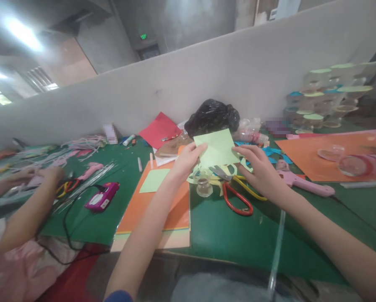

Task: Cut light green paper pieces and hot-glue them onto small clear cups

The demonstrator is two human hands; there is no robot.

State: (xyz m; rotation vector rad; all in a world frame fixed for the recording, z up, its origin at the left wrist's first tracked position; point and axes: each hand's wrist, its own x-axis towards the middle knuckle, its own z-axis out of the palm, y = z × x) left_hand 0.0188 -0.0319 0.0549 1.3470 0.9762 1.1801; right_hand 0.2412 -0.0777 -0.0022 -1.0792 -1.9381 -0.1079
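Observation:
A pale green square of paper (217, 147) is held up above the table, tilted, between both my hands. My left hand (191, 158) pinches its left edge, with the thumb on the front. My right hand (259, 167) grips the right edge, its fingers partly hidden by the sheet. Just below the paper lie scissors (238, 203) with one red and one yellow handle. Beside them is a small clear plastic piece (203, 187), among pale green paper scraps (196, 175). Under my left forearm, another pale green piece (154, 181) rests on a stack of orange sheets (172, 212).
A pink glue gun (307, 183) and a clear glue stick (278, 247) lie to the right. Behind are a black plastic bag (212, 116) and red paper (160, 129). At left, a magenta device (103, 196) sits near another person's hands (37, 176). Plastic-and-paper pieces (329, 96) stand stacked far right.

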